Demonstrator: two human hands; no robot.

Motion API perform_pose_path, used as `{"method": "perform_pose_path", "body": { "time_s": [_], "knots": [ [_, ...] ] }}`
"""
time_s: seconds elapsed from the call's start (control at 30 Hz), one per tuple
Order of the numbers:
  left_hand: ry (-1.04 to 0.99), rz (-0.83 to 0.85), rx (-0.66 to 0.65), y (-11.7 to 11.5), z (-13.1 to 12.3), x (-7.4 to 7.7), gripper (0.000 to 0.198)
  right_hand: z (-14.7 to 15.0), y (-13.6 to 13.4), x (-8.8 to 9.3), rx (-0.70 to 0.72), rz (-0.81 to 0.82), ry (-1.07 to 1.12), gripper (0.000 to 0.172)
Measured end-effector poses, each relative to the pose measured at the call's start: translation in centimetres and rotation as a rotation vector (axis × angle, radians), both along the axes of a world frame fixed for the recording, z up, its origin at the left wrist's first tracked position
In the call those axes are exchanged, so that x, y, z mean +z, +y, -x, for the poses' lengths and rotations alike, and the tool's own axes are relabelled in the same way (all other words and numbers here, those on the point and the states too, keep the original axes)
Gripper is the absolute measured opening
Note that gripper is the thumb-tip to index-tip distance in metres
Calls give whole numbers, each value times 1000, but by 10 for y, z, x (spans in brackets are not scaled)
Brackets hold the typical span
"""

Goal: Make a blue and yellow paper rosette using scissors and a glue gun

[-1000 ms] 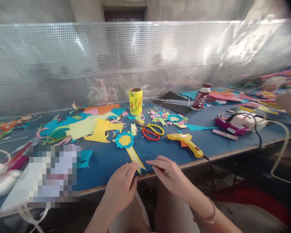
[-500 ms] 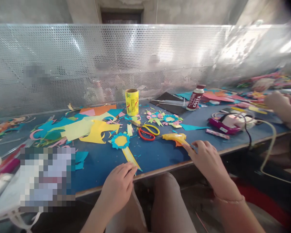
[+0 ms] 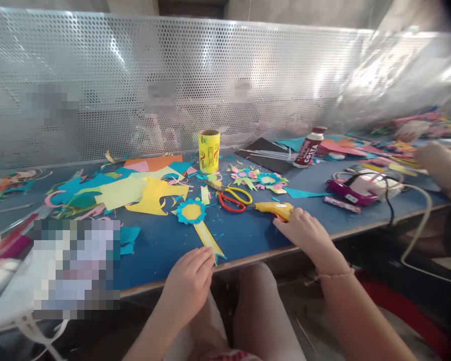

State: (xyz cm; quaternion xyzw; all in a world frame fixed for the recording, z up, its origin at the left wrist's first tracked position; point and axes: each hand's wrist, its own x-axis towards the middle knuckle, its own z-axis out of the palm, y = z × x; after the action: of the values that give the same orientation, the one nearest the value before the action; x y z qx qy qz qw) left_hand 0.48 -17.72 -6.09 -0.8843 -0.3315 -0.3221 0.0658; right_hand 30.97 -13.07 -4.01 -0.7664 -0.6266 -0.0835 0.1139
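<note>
A paper flower [image 3: 191, 211] with a yellow centre and blue ruffled edge lies on the blue table, a yellow paper strip [image 3: 206, 235] running from it toward me. My left hand [image 3: 193, 278] is closed on the lower end of that strip at the table's front edge. To the right, my right hand [image 3: 304, 231] is wrapped round the handle of a yellow glue gun [image 3: 272, 208], whose nozzle points left. Scissors [image 3: 235, 199] with red and yellow handles lie between the flower and the glue gun. Two more paper flowers [image 3: 268, 179] rest behind the scissors.
Coloured paper scraps [image 3: 124, 190] spread over the left. A yellow roll [image 3: 209, 152] and a brown bottle [image 3: 308, 148] stand at the back. On the right are a purple device [image 3: 351, 193], cables and another person's hand [image 3: 434, 155]. A perforated metal screen [image 3: 195, 75] stands behind.
My right hand has moved forward and closed round the glue gun's handle. My left hand stays at the strip's end. The view has shifted slightly.
</note>
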Motion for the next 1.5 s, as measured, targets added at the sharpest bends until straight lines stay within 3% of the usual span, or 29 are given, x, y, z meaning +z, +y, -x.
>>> {"method": "perform_pose_path", "body": {
  "time_s": [0.17, 0.27, 0.37, 0.53, 0.8, 1.0, 1.17, 1.3, 1.4, 1.5],
  "knots": [
    [-6, 56, 12, 3, -3, 2, 26, 15, -21, 13, -146, 48, 63, 20],
    [2, 80, 9, 3, -3, 2, 25, 33, -42, 16, 24, -72, 137, 17],
    [19, 76, 9, 3, -1, -1, 27, 52, -61, 14, 159, -238, 40, 21],
    [22, 23, 2, 2, 0, -5, 29, 71, -71, 7, 183, -361, -102, 28],
    [55, 25, 25, -1, 0, -7, 31, 75, -68, 1, 203, -432, -144, 25],
    [92, 59, 46, -1, 0, -8, 32, 70, -68, 0, 152, -395, -120, 28],
    [90, 46, 22, -2, 2, -5, 32, 54, -57, 6, 16, -325, -115, 34],
    [-95, 26, -57, -7, 9, -1, 21, 22, -30, 8, -130, -251, -63, 39],
    [-311, 45, -1, -7, 20, 5, 11, -7, -9, 6, -200, -245, -32, 48],
    [-337, 14, 48, 5, 36, 13, 10, -21, 6, 9, -184, -254, -70, 45]
  ]
}}
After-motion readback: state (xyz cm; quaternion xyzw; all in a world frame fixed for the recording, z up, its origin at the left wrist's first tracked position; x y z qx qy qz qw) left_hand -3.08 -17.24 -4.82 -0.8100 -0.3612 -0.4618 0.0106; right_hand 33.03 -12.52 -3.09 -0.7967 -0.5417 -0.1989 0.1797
